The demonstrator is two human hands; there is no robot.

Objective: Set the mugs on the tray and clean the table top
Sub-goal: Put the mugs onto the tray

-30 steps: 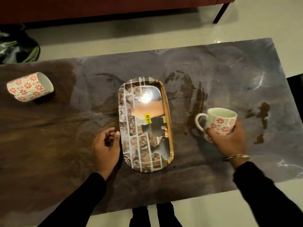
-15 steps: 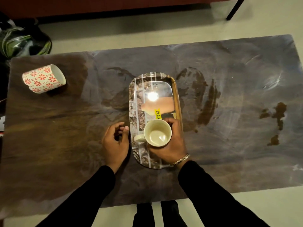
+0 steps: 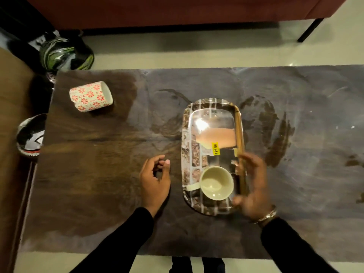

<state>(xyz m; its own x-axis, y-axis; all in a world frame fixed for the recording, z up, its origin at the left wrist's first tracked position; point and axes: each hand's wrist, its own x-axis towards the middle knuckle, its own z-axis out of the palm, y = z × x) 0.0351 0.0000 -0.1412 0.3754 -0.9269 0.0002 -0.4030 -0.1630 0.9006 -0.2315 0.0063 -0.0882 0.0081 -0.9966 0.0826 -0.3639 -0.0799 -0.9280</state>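
An oblong brick-patterned tray [image 3: 192,134] lies in the middle of the dark table [image 3: 98,174]. A cream mug [image 3: 216,183] stands upright on the tray's near end, handle pointing left. My right hand [image 3: 253,186] is just right of that mug, fingers spread and blurred, holding nothing. My left hand [image 3: 155,180] rests on the table left of the tray, fingers loosely curled and empty. A second mug [image 3: 91,96], white with red flowers, lies on its side at the table's far left.
Brown spill smears [image 3: 275,134] mark the table right of the tray, with more stains [image 3: 354,162] near the right edge. Helmets sit on the floor at the far left [image 3: 65,54] and beside the table's left edge [image 3: 31,134]. A sofa runs along the back.
My right hand carried the flowered mug from the table's right side onto the tray's near end, set it down and let go. The left hand stayed beside the tray.
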